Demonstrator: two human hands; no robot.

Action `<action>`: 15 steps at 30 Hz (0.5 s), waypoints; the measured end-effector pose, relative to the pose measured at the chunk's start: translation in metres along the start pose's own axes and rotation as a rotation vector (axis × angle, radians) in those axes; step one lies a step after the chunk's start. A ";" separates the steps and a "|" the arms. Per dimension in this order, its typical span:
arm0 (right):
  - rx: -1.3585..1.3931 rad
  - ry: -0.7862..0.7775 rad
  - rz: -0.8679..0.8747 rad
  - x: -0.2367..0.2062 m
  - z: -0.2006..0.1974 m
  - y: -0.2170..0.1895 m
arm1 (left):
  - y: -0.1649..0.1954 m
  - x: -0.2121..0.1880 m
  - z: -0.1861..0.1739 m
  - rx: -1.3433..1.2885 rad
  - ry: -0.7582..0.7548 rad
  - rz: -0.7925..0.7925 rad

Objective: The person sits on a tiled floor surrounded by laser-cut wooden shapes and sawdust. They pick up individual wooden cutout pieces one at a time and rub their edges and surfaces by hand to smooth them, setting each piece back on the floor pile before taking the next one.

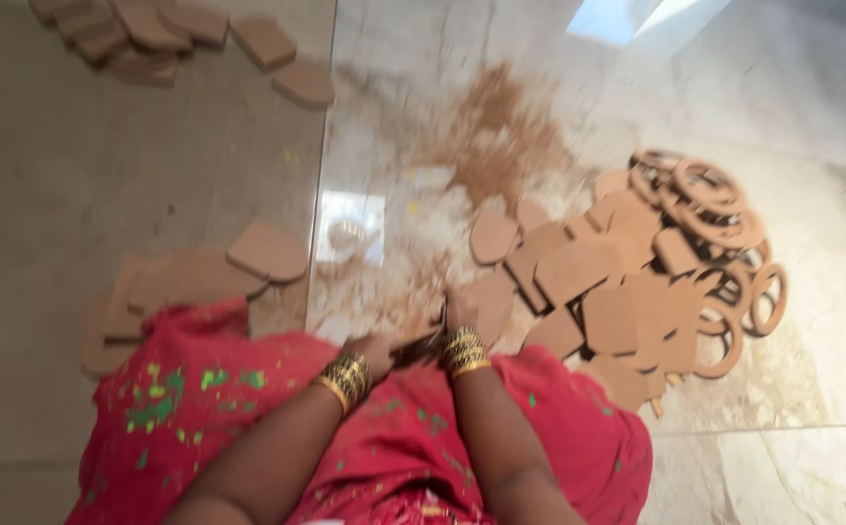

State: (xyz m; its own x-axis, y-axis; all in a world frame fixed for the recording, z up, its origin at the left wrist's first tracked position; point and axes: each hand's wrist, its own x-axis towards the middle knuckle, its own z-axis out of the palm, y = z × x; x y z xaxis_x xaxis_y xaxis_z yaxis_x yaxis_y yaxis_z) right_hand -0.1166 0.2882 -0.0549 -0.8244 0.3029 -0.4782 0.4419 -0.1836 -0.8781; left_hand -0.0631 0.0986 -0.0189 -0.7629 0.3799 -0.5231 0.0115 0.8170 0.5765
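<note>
Floor (812,389): polished pale marble slabs, glossy, with a window's reflection near the top edge; a duller grey-beige slab (73,175) on the left, divided from the marble by a straight seam.

Sawdust patch (491,136): brown, scattered over the marble ahead of the hands, thinning toward a paler smear nearer in.

Left hand (372,348): low over the lap, gold bangles (345,377) at the wrist; blurred, so grip and opening could not be told.

Right hand (460,313): just beside the left, gold bangles at the wrist too, fingers down at the near edge of a rounded-top board piece (486,303) on the floor; whether clasped or merely touched could not be told. Small dark item between the hands, too blurred to identify.

Heap of flat brown board cut-outs (617,292): squares and arch shapes, overlapped, right of the hands.

Board rings (710,199): piled on the far right edge of the heap.

Arch-shaped pieces (190,282): loosely stacked left of the lap on the grey slab.

Further pieces (165,34): top left corner, well apart.

Red cloth (248,428): green-speckled, spread across the lap, bottom of view.
</note>
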 end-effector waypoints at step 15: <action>-0.445 0.092 -0.886 -0.055 0.044 -0.023 | 0.000 0.020 0.008 -0.340 0.073 0.103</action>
State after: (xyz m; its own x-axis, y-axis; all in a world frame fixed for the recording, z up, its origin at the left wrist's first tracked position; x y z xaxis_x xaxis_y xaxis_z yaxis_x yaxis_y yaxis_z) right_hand -0.0966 0.2342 -0.0079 -0.8984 0.2356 0.3707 -0.2122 0.5060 -0.8360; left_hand -0.0733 0.1100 -0.0344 -0.8135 0.4101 -0.4123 -0.1157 0.5806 0.8059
